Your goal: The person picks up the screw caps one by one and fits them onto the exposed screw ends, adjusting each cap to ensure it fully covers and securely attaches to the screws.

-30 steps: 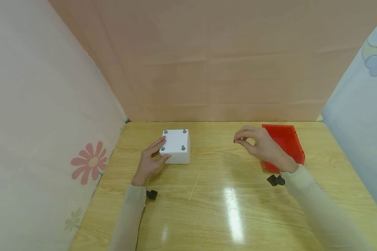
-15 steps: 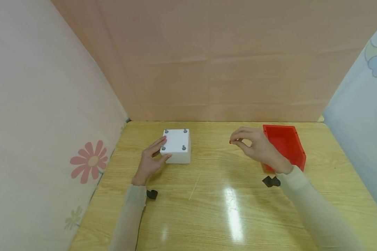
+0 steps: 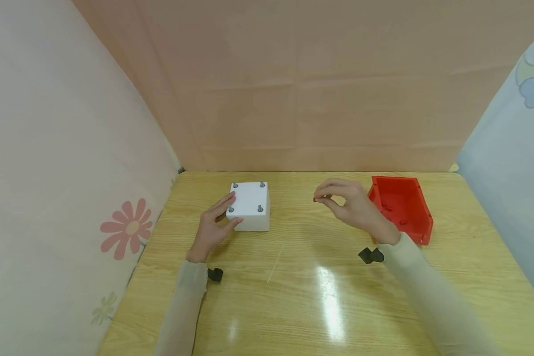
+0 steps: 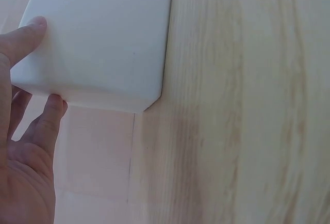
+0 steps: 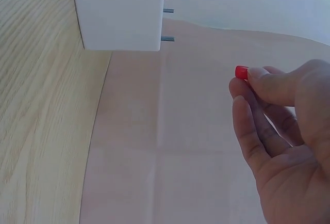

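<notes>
A white block stands on the wooden table, a metal stud rising near each corner of its top. My left hand grips its left side, thumb on the front face and fingers over the top edge. In the left wrist view, the thumb presses the white face and a fingertip touches the adjoining side. Right of the block and apart from it, my right hand hovers above the table. Thumb and forefinger pinch a small red cap, partly hidden by the thumb; the other fingers are bent loosely, holding nothing.
A red bin stands at the right, partly behind my right hand, with a few small red pieces inside. Wall sheets border the table at the back and sides. Dark mounts sit at both wrists.
My right hand has moved left toward the white block with the red cap, away from the red bin, uncovering small red pieces in it. The left hand has stayed on the block.
</notes>
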`<state>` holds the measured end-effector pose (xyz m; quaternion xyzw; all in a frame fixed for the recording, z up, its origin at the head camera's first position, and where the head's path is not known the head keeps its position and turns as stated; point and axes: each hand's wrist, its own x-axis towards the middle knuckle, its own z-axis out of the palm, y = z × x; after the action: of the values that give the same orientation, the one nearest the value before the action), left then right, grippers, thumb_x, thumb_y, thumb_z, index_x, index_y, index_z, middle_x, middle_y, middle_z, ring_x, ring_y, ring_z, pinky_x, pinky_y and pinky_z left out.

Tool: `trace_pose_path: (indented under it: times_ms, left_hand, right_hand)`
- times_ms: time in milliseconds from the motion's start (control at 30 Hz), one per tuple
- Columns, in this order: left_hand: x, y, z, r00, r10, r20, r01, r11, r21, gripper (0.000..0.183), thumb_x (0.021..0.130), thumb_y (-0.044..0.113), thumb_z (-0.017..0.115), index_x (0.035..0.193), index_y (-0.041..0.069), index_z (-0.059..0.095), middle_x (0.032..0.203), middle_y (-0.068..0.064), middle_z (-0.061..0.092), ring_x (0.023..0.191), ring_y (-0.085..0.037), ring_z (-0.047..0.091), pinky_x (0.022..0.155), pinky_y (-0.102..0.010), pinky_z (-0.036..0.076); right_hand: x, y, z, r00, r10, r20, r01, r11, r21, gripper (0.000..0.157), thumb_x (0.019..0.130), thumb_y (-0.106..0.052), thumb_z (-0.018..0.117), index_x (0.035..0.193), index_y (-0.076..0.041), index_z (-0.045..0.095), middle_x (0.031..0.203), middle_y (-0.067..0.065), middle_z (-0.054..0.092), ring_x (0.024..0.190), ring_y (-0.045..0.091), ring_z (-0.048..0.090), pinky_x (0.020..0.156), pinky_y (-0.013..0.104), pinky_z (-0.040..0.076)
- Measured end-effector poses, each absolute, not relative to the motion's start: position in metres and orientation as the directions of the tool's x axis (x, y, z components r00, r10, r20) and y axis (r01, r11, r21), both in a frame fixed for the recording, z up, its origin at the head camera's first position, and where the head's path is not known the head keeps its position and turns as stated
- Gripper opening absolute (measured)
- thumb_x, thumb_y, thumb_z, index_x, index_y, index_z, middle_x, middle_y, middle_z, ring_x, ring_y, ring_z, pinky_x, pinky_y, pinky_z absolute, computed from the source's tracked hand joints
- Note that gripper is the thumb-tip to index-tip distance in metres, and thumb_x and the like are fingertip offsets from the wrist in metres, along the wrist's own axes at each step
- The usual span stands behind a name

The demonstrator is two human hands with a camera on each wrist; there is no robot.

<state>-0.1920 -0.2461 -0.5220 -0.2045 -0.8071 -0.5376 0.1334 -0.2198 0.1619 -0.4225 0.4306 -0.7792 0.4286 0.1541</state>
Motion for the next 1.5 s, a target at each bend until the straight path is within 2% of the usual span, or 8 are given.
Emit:
trace_pose_path:
  times_ms: [167,300,500,600,767,1167,1367,1500]
  left_hand:
    - [-0.192,-0.246,-0.521,-0.873,0.19,0.449,0.488,0.335,0.806,0.064,0.091,-0.001,0.083,0.151,0.003,0.059,0.162,-0.013,0.053,0.144,-0.037,0.055,0.107,-0.027,0.055]
    - [-0.193,-0.246,-0.521,-0.874,0.193,0.445,0.485,0.34,0.806,0.063,0.092,0.001,0.083,0.151,0.004,0.059,0.162,-0.012,0.053,0.145,-0.035,0.055,0.107,-0.028,0.054]
    - [-0.193,-0.247,-0.523,-0.88,0.19,0.436,0.476,0.334,0.814,0.064,0.093,0.002,0.082,0.152,0.005,0.058,0.163,-0.01,0.052,0.145,-0.033,0.054,0.108,-0.031,0.054]
    - [-0.194,-0.247,-0.523,-0.877,0.193,0.439,0.48,0.334,0.811,0.064,0.092,0.0,0.082,0.152,0.003,0.058,0.163,-0.012,0.052,0.145,-0.036,0.054,0.107,-0.028,0.054]
    - [-0.194,-0.245,-0.523,-0.881,0.194,0.431,0.472,0.322,0.821,0.064,0.092,0.001,0.082,0.151,0.004,0.058,0.163,-0.011,0.051,0.146,-0.035,0.053,0.107,-0.023,0.053]
    - [-0.192,-0.246,-0.523,-0.889,0.182,0.42,0.457,0.343,0.821,0.063,0.093,0.003,0.082,0.152,0.006,0.059,0.164,-0.009,0.051,0.147,-0.032,0.053,0.109,-0.026,0.053]
    - [-0.194,-0.245,-0.526,-0.889,0.179,0.422,0.459,0.349,0.817,0.064,0.091,-0.005,0.081,0.15,-0.003,0.057,0.163,-0.017,0.05,0.147,-0.04,0.051,0.109,-0.024,0.051]
    - [-0.193,-0.243,-0.523,-0.894,0.174,0.413,0.448,0.341,0.826,0.062,0.091,-0.008,0.08,0.149,-0.009,0.055,0.163,-0.023,0.049,0.147,-0.042,0.049,0.11,-0.028,0.051]
  right_hand:
    - [-0.221,0.156,-0.422,-0.583,-0.541,0.606,-0.802,0.267,-0.534,0.023,0.089,0.011,0.08,0.099,-0.009,0.081,0.1,0.001,0.078,0.088,0.014,0.074,0.086,0.013,0.058]
    - [-0.221,0.153,-0.423,-0.58,-0.537,0.612,-0.806,0.271,-0.526,0.023,0.087,0.012,0.081,0.099,-0.007,0.081,0.1,0.001,0.077,0.087,0.014,0.074,0.085,0.013,0.059]
    - [-0.221,0.151,-0.423,-0.589,-0.537,0.604,-0.799,0.275,-0.535,0.025,0.088,0.01,0.082,0.1,-0.012,0.081,0.101,-0.002,0.077,0.089,0.012,0.074,0.086,0.013,0.059]
    - [-0.222,0.149,-0.422,-0.594,-0.537,0.598,-0.794,0.273,-0.543,0.025,0.088,0.009,0.082,0.1,-0.013,0.081,0.101,-0.002,0.077,0.089,0.011,0.074,0.086,0.013,0.059]
    - [-0.222,0.145,-0.42,-0.578,-0.533,0.618,-0.807,0.262,-0.529,0.023,0.087,0.011,0.082,0.099,-0.009,0.081,0.1,0.0,0.078,0.087,0.014,0.075,0.085,0.013,0.059]
    - [-0.222,0.13,-0.417,-0.555,-0.531,0.64,-0.816,0.196,-0.544,0.021,0.085,0.015,0.081,0.097,-0.002,0.081,0.099,0.004,0.078,0.087,0.017,0.075,0.086,0.015,0.06]
    - [-0.223,0.126,-0.419,-0.546,-0.542,0.639,-0.821,0.193,-0.537,0.021,0.086,0.015,0.081,0.098,-0.003,0.08,0.099,0.005,0.078,0.087,0.018,0.074,0.085,0.015,0.06]
    - [-0.222,0.122,-0.419,-0.55,-0.542,0.635,-0.818,0.194,-0.542,0.021,0.087,0.013,0.08,0.099,-0.004,0.081,0.1,0.005,0.078,0.088,0.017,0.075,0.085,0.015,0.061]
